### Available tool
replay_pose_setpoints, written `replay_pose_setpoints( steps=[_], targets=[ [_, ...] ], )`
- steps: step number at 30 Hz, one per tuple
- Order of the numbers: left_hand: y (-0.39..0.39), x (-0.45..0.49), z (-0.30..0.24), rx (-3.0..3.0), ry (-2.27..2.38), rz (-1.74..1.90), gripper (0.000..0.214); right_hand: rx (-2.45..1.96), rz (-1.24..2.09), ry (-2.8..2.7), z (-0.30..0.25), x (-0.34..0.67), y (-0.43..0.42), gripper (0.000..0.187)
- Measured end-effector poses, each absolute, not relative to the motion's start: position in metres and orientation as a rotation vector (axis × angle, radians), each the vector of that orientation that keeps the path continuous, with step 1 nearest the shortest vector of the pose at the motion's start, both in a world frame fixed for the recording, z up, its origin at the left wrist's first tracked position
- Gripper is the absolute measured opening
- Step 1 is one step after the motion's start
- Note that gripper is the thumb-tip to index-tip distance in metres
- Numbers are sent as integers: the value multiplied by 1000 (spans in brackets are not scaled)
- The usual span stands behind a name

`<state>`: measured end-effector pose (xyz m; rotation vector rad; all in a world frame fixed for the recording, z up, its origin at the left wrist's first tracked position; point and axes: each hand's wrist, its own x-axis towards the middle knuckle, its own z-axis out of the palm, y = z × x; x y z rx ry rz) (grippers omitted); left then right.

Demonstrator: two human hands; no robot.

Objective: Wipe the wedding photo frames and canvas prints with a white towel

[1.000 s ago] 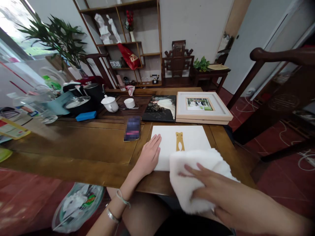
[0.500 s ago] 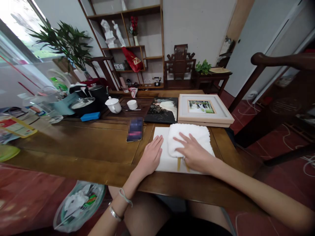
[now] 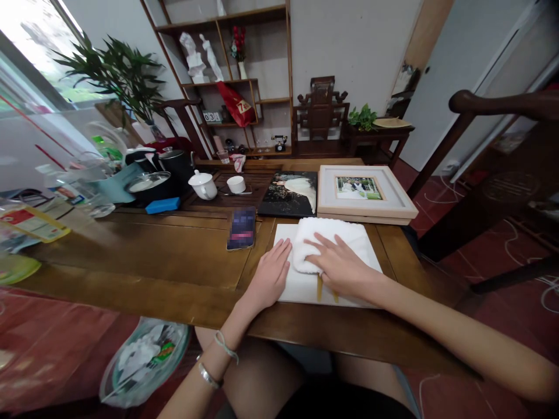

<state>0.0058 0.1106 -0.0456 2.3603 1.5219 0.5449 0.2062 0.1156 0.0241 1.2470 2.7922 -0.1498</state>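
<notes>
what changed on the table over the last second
The right hand slid the white towel from the near table edge up onto the white board, away from the person, covering most of the gold strip. The left hand stayed flat on the board's left edge; phone and picture frame did not move.

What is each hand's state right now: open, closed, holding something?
Left hand: open, flat on the left edge of the white panel, holding nothing.
Right hand: open, fingers flat on the white towel, pressing it onto the panel.
</notes>
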Motion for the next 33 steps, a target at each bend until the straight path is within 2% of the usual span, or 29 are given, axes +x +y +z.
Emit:
replay_pose_setpoints(
  steps=[5, 10, 17, 24, 28, 33],
  targets=[
    [111, 4, -46, 2374, 1484, 541, 49, 1239, 28, 2827, 11, 185, 79, 41],
    [111, 4, -46, 2374, 1497, 525, 48, 982, -201, 2882, 16, 189, 33, 31],
    [110, 6, -43, 2371, 1506, 547, 48, 1236, -245, 2890, 30, 205, 106, 45],
    [111, 6, -44, 2381, 1503, 610, 46, 1265, -350, 2972, 39, 164, 175, 40],
    [112, 5, -45, 2368, 1508, 590, 46, 1216, -435, 2993, 36, 155, 189, 38],
    [112, 4, -45, 2366, 1517, 539, 49, 1311, -460, 2958, 33, 188, 182, 42]
  ],
)
